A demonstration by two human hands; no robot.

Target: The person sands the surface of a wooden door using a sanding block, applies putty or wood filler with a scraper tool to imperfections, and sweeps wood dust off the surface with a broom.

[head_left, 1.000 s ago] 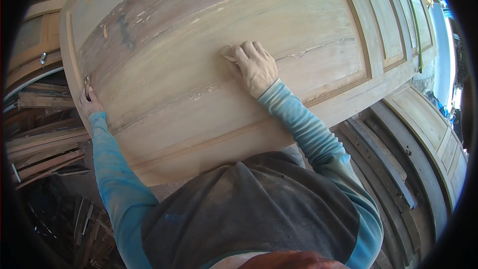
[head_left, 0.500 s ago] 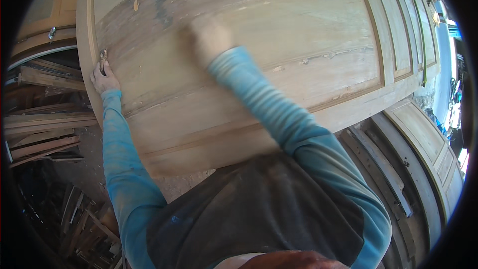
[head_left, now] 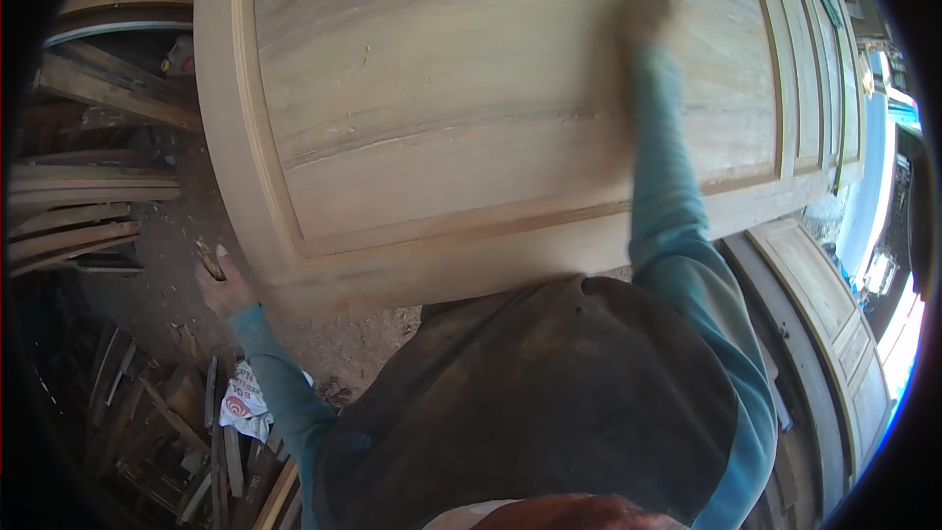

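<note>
A large pale wooden door [head_left: 442,137] with a raised frame and a wide flat panel lies in front of me. My right hand [head_left: 643,12] rests on the panel near its upper right. It is blurred by motion, so I cannot make out whether it holds anything. The teal sleeve runs down from it to my body. My left hand [head_left: 221,280] grips the door's near left corner, fingers curled over the edge. A dark apron [head_left: 549,402] covers my front.
Long planks [head_left: 88,196] are stacked at the left, and scrap wood strips [head_left: 167,432] lie at the lower left. A crumpled printed bag [head_left: 240,402] sits on the dirt floor. Another panelled door [head_left: 824,304] lies at the right.
My right hand has swept across the panel from the left-centre toward the upper right. My left hand now sits lower in view, at the door's near corner.
</note>
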